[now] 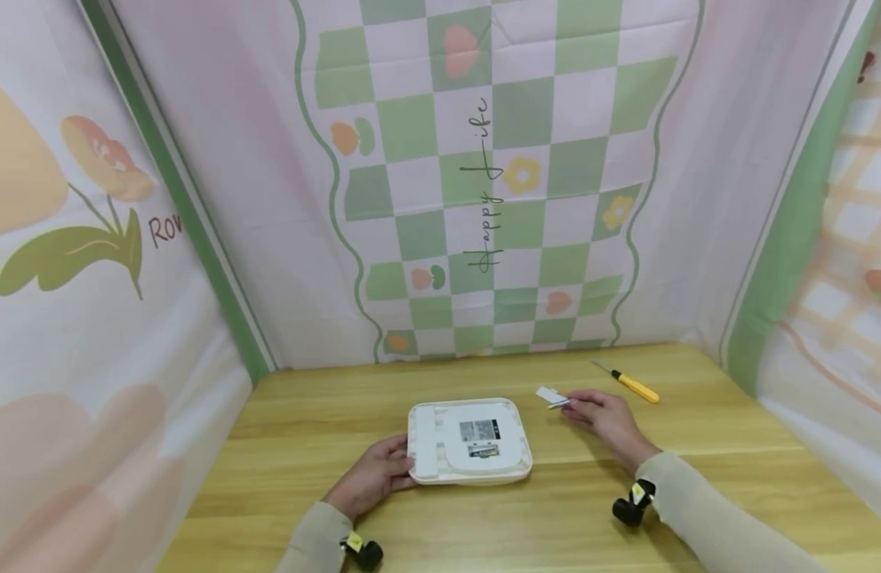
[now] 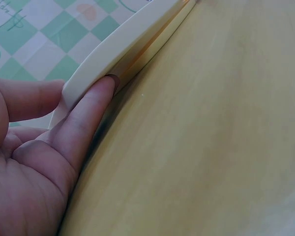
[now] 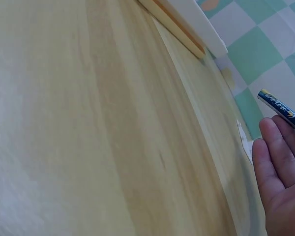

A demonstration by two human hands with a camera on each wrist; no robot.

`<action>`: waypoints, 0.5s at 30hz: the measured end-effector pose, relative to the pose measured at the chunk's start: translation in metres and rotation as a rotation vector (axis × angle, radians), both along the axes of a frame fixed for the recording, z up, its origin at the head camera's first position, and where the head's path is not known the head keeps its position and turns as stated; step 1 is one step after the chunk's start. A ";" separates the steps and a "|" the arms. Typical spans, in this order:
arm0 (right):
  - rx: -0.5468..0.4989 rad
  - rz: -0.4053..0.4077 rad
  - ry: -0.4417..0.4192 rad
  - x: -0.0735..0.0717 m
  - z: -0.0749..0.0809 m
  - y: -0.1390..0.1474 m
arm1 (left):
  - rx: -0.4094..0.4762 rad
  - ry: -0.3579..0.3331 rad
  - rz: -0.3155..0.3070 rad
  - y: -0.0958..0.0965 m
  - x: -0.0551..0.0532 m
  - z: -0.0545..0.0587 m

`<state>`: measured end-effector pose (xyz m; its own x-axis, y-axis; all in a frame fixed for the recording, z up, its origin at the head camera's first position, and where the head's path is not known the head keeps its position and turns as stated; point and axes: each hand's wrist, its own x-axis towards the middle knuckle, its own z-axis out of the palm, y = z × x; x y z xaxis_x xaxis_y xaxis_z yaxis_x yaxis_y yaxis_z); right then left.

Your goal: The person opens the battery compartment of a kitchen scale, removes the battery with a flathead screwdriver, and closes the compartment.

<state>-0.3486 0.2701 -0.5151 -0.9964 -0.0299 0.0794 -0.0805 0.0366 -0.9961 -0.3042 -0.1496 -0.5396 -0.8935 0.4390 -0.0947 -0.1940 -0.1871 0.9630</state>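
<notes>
Fingers (image 2: 91, 110) of the left hand (image 1: 372, 477) are clamped on the edge of a white device (image 1: 427, 446), toward its eight o'clock, one tucked beneath the rim; the device sits on the worktop (image 1: 304, 414), label (image 1: 476, 430) and battery compartment (image 1: 470, 452) facing up; it looks stiff and fairly light, smooth enough to slip, so the side rim is the sound hold, clear of the compartment, where a seated battery (image 1: 486, 452) shows; toward two o'clock from it, a small white cover (image 1: 550, 395) shows just beside the right hand (image 1: 610, 422), whether held or resting I cannot tell; it seems thin and easily cracked, best taken by its long edges; the right hand's fingers pinch a blue battery (image 3: 279, 104) near one end, the other end jutting out; it should be hard, smooth and prone to roll, so a grip round the barrel suits it; farther right, between two and three o'clock, a yellow screwdriver (image 1: 637, 387) rests untouched on the worktop, its handle the natural place to take hold.
</notes>
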 end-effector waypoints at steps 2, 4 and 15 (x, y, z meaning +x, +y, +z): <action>0.007 -0.003 -0.004 0.000 0.000 0.003 | -0.001 0.001 -0.001 0.000 0.000 0.000; 0.010 -0.011 -0.016 0.000 0.000 0.005 | -0.001 0.000 -0.003 0.000 0.000 -0.001; 0.023 -0.015 -0.010 -0.004 -0.004 0.019 | -0.010 0.007 0.001 0.000 0.002 0.001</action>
